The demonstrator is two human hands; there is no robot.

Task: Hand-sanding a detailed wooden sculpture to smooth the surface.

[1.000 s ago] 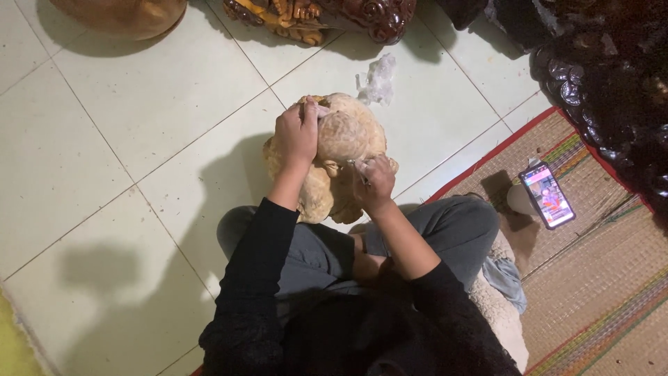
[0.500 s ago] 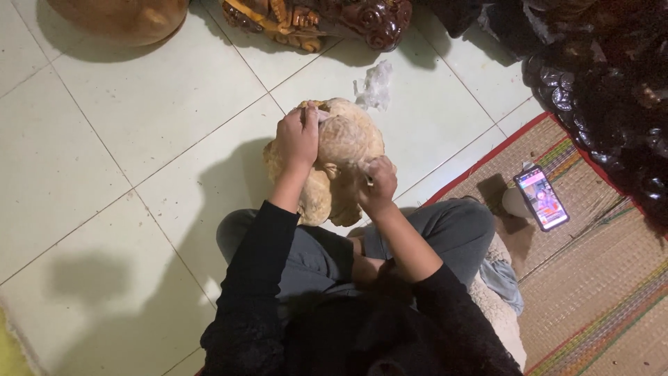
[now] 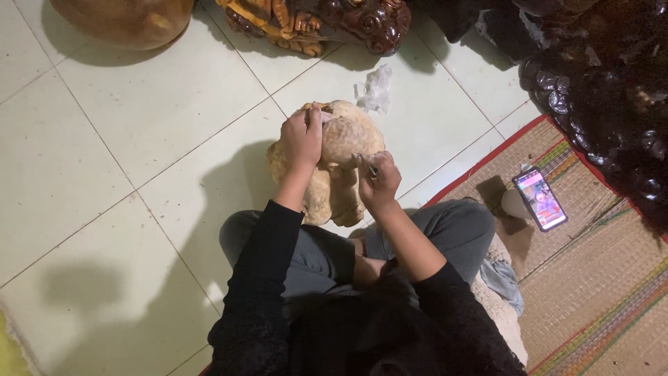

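A pale, unvarnished wooden carving [image 3: 342, 150] with a rounded top stands on the tiled floor in front of my crossed legs. My left hand [image 3: 303, 138] lies over its top left side and grips it. My right hand [image 3: 378, 182] is closed around a thin tool [image 3: 367, 165], whose tip touches the carving's right side. What kind of tool it is I cannot make out. Both arms wear black sleeves.
A crumpled white plastic scrap [image 3: 376, 88] lies just beyond the carving. Dark varnished carvings [image 3: 327, 21] line the far edge, and more [image 3: 612, 90] stand at the right. A lit phone [image 3: 540, 198] leans on a woven mat [image 3: 591, 278] at the right.
The view has drifted slightly, so the scene sits a little lower and to the left. Both hands stay on the carving; the right hand has shifted slightly with the tool.
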